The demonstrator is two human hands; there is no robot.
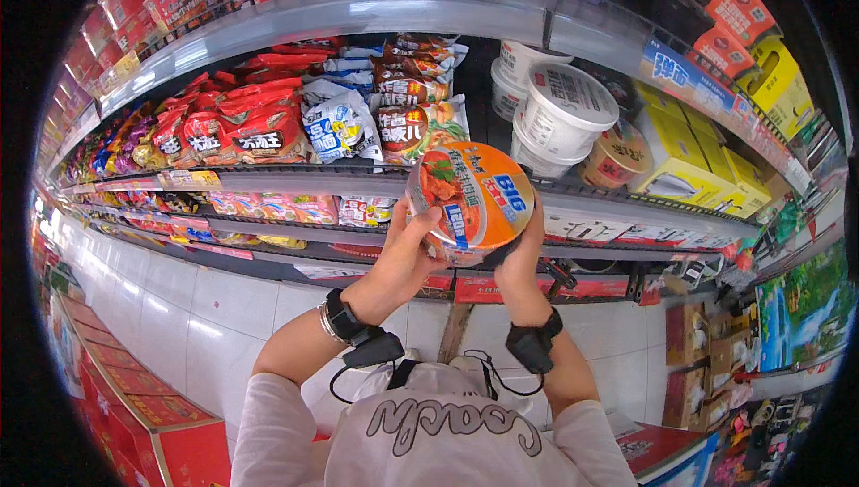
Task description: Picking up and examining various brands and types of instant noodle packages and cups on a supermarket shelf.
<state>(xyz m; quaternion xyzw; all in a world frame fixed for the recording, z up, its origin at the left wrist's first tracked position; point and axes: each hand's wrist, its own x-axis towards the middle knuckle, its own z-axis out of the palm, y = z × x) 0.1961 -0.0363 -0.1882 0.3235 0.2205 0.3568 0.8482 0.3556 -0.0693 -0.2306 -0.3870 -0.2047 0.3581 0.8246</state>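
Note:
An orange-lidded instant noodle bowl [473, 198] is held between my two hands in front of the shelf, its printed lid tilted up towards me. My left hand [406, 252] grips its left side, with the thumb over the lid's lower left edge. Around the right side wraps my right hand [523, 245], its fingers partly hidden by the bowl. Just behind the bowl, on the shelf, lie brown noodle packets [419, 128] and a white and blue packet [341, 121]. Stacked white lidded tubs [567, 108] stand to the right of them.
Red snack bags [255, 125] fill the shelf's left part. Yellow boxes [691, 151] and a small lidded cup [617, 151] stand at the right. Above runs an upper shelf edge [402, 7]. Red cartons [147, 393] stand at lower left, brown cardboard boxes [688, 366] at lower right.

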